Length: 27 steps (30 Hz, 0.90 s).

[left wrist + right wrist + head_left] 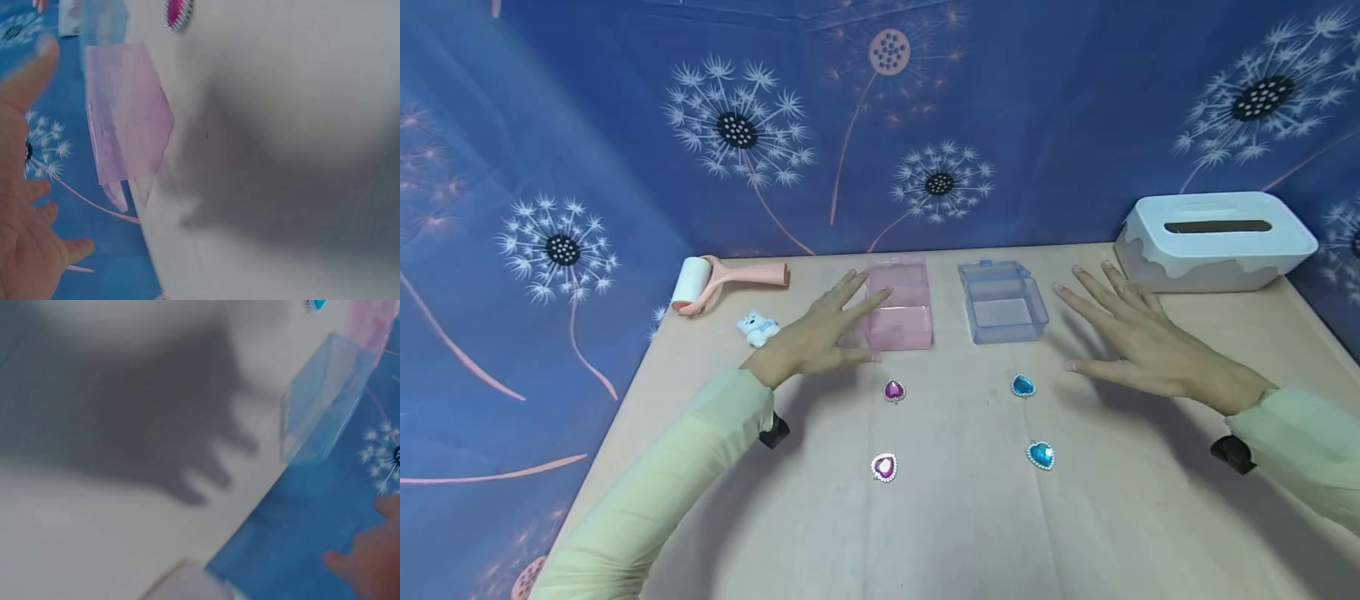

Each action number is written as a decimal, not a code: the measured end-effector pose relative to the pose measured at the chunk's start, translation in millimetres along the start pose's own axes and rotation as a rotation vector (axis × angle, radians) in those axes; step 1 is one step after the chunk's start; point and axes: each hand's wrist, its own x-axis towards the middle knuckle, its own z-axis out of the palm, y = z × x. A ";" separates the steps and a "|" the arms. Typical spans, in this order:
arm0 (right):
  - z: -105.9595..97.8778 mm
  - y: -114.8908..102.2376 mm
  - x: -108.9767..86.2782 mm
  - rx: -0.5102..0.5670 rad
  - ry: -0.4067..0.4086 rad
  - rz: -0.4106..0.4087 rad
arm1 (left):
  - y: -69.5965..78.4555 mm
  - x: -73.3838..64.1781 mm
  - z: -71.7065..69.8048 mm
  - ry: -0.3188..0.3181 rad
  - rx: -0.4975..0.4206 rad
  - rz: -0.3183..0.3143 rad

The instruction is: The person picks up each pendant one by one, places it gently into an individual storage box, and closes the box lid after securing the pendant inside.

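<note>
Fingers spread, my left hand [822, 332] hovers at the left side of a pink clear plastic box [910, 329], partly covering it in the head view. My right hand [1138, 342], also spread and holding nothing, is over the table to the right of a blue clear plastic box [1006, 321]. Both boxes stand with their lids raised at the back. In front of the pink box lie two magenta heart gems, a nearer one [884, 467] and a farther one [894, 391]. Two blue heart gems, one nearer [1041, 455] and one farther [1023, 386], lie before the blue box.
A lint roller [730, 282] with a pink handle lies at the back left, a small white and blue animal figure [757, 328] in front of it. At the back right stands a white and grey tissue box [1216, 242]. A blue dandelion cloth [1030, 108] hangs behind the table.
</note>
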 end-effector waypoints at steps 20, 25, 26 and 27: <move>68.5 -141.7 62.8 0.767 0.076 0.005 | -17.2 31.8 46.7 0.367 -0.988 -0.213; 91.4 -157.8 76.4 0.851 0.015 0.101 | -19.5 36.1 52.4 0.359 -1.031 -0.215; 95.4 -160.5 78.3 0.846 0.008 0.114 | -20.0 36.4 53.5 0.355 -1.028 -0.223; 99.0 -163.2 80.3 0.841 0.000 0.129 | -20.3 36.6 54.5 0.353 -1.033 -0.229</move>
